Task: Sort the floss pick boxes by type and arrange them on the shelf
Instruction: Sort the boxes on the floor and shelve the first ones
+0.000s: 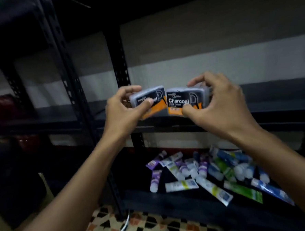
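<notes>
A dim storage room is seen, with a patterned tiled floor [137, 227] in black, cream and orange at the bottom of the view and a pale cable [123, 229] lying across it. A black metal shelving unit [120, 69] with perforated uprights is set against a grey-striped wall.

Nearest the camera, two bare forearms are raised from the lower corners and converge toward the middle of the view. On the lower shelf board [180, 203], below the arms, toothpaste tubes [212, 172] in purple, white, green and blue are strewn in a loose pile, some overlapping.

Higher up, the left hand [124, 106] is held with its back toward the camera, wrist bent slightly, and the left charcoal floss pick box [151, 101] is pinched between the thumb on the printed front and the fingers curled over the top edge. This box is tilted, its right end raised. The right hand [217, 102] is posed likewise, and the right charcoal floss pick box [184, 100] is gripped between the thumb at the lower edge and the fingers over the top; the word "Charcoal" is legible on it. The two boxes are held side by side, almost touching, just in front of the middle shelf board [272, 108]; whether either one rests on it cannot be told.
</notes>
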